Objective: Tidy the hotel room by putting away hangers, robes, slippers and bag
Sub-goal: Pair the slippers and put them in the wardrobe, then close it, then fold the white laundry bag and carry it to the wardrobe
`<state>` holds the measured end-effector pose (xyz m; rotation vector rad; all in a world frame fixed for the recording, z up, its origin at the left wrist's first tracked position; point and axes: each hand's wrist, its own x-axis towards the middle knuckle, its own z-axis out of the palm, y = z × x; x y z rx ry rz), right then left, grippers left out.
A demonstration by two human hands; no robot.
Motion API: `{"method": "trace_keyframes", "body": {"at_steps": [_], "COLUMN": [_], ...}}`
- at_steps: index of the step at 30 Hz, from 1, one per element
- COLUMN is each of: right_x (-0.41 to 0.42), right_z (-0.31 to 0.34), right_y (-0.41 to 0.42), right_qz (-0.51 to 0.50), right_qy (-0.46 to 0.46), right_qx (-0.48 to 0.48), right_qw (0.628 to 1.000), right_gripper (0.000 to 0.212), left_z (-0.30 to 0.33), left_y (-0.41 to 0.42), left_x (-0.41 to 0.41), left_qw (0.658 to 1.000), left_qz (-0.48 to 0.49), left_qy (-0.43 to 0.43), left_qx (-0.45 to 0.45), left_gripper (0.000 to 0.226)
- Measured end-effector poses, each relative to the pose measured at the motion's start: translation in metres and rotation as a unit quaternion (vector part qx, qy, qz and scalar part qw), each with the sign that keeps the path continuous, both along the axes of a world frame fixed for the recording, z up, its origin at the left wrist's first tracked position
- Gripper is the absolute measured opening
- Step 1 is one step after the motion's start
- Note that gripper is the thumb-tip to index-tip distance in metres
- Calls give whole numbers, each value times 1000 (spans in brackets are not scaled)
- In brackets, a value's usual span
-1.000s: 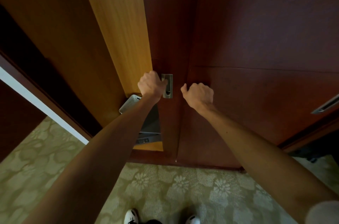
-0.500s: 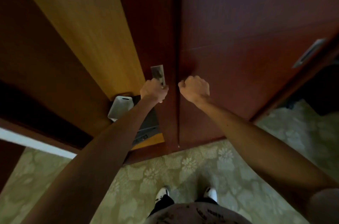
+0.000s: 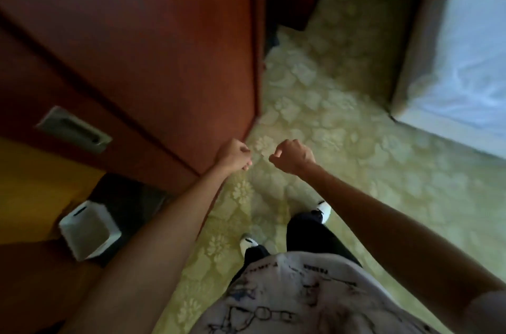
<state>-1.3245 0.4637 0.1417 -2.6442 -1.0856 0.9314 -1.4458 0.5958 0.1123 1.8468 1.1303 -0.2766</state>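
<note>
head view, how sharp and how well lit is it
Head view: dim overall, with motion blur smearing the wardrobe door, its recessed handle and the carpet; the bed at right is brightest and washed out; wide-angle bending shows at the edges.

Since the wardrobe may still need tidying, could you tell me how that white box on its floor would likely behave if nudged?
The white box has flat sides and rounded corners, so it would probably slide rather than roll. It looks hollow, with a slot on top, so likely light for its size. It appears to sit tilted against the dark object beside it, so a push might tip it.
</note>
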Motion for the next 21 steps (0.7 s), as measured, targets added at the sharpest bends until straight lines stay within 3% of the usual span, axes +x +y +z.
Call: {"method": "trace_keyframes", "body": {"at_steps": [4,10,16,21], "right_x": [26,47,41,41], "right_z": [-28,-63,-87,-103], "right_y": [-99,-258,-410,-504], "right_qz": [-129,-309,-502,-599], "right_qy": [43,109,162,175], "right_qx": [-27,-44,3,25], "right_qw": [990,944,850,781], "right_gripper": [25,26,26,33], "left_z": [-28,-42,-55,-59], "left_y": [-61,-190,-332,-426], "left_x": [64,155,227,287], "left_qw": [989,947,887,847], "left_qz": [-139,-309,-443,-512], "left_qy": [41,68,98,110], "left_qx": [-34,-61,-89,-98], "left_gripper": [16,19,17,16]}}
